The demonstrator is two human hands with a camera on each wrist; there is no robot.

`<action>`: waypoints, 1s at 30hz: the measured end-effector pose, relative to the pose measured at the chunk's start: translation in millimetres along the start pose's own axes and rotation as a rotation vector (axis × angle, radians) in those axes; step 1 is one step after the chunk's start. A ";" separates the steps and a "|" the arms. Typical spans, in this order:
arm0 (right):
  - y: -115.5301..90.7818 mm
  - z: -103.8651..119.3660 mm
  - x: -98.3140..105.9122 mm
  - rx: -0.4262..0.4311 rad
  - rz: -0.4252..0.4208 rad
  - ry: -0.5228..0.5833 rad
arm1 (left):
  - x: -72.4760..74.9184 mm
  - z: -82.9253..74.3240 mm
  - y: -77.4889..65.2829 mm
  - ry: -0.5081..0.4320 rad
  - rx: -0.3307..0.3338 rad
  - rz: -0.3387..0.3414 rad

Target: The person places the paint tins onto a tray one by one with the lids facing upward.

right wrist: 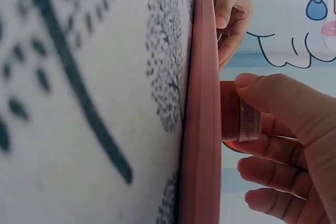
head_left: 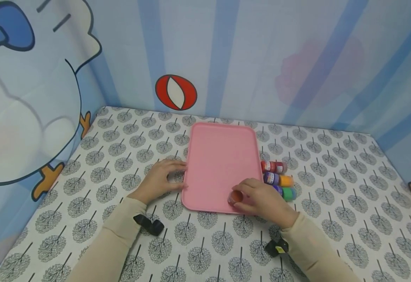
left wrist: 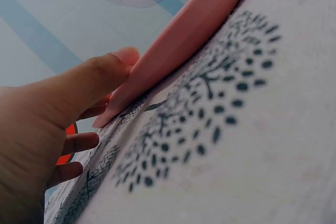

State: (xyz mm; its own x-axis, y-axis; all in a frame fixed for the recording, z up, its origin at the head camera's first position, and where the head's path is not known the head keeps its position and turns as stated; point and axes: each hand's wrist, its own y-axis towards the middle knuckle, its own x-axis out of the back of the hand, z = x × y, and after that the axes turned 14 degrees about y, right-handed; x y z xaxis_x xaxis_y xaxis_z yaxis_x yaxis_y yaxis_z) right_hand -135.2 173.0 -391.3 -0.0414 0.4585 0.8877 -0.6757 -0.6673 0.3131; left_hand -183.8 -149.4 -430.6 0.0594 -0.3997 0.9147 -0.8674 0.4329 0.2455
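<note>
A pink rectangular tray (head_left: 223, 156) lies on the patterned cloth in front of me. My left hand (head_left: 160, 178) rests at its left edge, with spread fingers and thumb touching the rim; in the left wrist view the thumb presses on the tray's side (left wrist: 173, 40). Over the tray's near right corner, my right hand (head_left: 267, 199) pinches a small brownish-red paint jar (head_left: 236, 197) between thumb and fingers. In the right wrist view the jar (right wrist: 230, 109) stands upright at the tray's rim level, its clear band (right wrist: 250, 121) uppermost. The last two fingers are off it.
Along the tray's right side sit several small paint jars: red ones (head_left: 274, 167), a purple one (head_left: 271, 178), an orange one (head_left: 285, 180) and a green one (head_left: 288, 194), partly behind my right hand. A cartoon-printed curtain (head_left: 198, 51) rises behind the cloth-covered table (head_left: 121, 133).
</note>
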 end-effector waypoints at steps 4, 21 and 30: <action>0.1 -0.2 -0.2 -0.007 0.003 -0.002 | 0.8 -0.6 -0.3 0.003 0.001 0.001; -3.2 -1.8 8.8 -0.032 0.030 0.003 | -0.7 0.1 -2.1 0.003 -0.019 -0.023; -9.3 -8.8 18.8 -0.051 0.000 0.008 | -0.4 0.3 -1.5 -0.001 -0.026 -0.027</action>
State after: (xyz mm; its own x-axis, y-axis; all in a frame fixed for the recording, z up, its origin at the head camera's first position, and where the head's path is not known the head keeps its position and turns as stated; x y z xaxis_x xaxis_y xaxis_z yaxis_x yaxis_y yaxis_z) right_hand -136.2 193.0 -380.5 -0.0469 0.4635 0.8849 -0.7126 -0.6363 0.2955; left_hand -182.7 -150.2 -431.4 0.0827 -0.4122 0.9073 -0.8525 0.4422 0.2786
